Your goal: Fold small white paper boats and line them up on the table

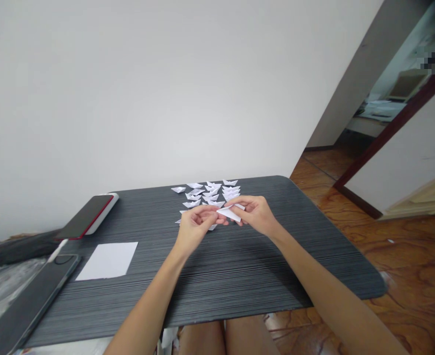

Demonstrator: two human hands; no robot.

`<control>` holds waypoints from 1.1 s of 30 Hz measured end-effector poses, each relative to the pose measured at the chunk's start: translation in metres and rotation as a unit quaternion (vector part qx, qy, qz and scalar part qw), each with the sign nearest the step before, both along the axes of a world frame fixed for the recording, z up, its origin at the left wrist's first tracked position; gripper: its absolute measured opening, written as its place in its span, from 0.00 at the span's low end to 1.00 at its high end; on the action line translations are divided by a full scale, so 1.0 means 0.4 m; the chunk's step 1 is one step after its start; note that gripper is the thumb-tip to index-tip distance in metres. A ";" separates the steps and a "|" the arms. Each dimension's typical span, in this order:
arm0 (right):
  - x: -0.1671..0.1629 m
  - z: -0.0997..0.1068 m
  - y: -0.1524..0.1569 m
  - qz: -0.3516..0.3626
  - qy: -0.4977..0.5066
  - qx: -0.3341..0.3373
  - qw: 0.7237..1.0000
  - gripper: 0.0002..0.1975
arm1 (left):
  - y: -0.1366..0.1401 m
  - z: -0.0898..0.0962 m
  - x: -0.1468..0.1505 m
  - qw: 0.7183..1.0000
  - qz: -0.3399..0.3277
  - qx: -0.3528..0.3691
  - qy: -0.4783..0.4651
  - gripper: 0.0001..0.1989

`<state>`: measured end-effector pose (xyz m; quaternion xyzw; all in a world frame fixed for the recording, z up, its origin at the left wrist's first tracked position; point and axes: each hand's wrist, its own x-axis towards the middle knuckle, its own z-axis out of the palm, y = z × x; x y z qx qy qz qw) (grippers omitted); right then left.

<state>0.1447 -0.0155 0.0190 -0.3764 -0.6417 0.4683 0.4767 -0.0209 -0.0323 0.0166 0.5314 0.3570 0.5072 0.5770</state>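
Between my two hands, raised over the dark table (239, 286), is a piece of folded white paper (232, 212). My right hand (256, 212) pinches its right part, thumb on the near face. The fingertips of my left hand (199, 219) close on its left corner. Behind the hands stand several small white paper boats (194, 193) in loose rows, and my hands hide some of them. To the left of my left arm a square white paper sheet (108, 260) lies flat on the table.
At the table's left edge lie a dark phone with a red rim (87, 217) on a white object, and a second dark phone-like device (36, 301) with a white cable (57, 250). A white wall (147, 88) rises behind the table. Wooden floor (409, 261) shows on the right.
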 end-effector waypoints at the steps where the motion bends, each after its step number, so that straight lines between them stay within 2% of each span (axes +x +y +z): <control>1: -0.002 0.001 -0.001 -0.003 0.005 -0.003 1.000 0.08 | 0.000 -0.002 0.004 1.000 0.017 0.001 -0.004 0.12; 7: -0.013 -0.001 -0.007 -0.018 0.014 0.016 1.000 0.07 | -0.005 -0.017 0.028 0.996 0.080 -0.009 -0.027 0.11; 14: -0.009 -0.016 -0.006 -0.034 -0.014 0.084 0.996 0.07 | -0.001 -0.026 0.033 0.984 0.169 -0.041 -0.047 0.07; 16: -0.008 -0.015 -0.006 -0.036 -0.018 0.095 0.995 0.07 | 0.001 -0.022 0.028 0.986 0.153 -0.048 -0.052 0.08; 22: -0.008 -0.017 -0.008 -0.015 -0.036 0.107 0.994 0.07 | -0.004 -0.002 0.021 0.996 0.031 -0.067 -0.044 0.12; 29: -0.004 -0.014 -0.009 0.003 -0.035 0.109 0.993 0.07 | 0.006 0.007 -0.005 0.984 -0.063 -0.146 -0.077 0.08; 33: 0.000 -0.011 -0.010 0.016 -0.036 0.113 0.993 0.07 | 0.011 0.010 -0.018 0.977 -0.088 -0.173 -0.083 0.07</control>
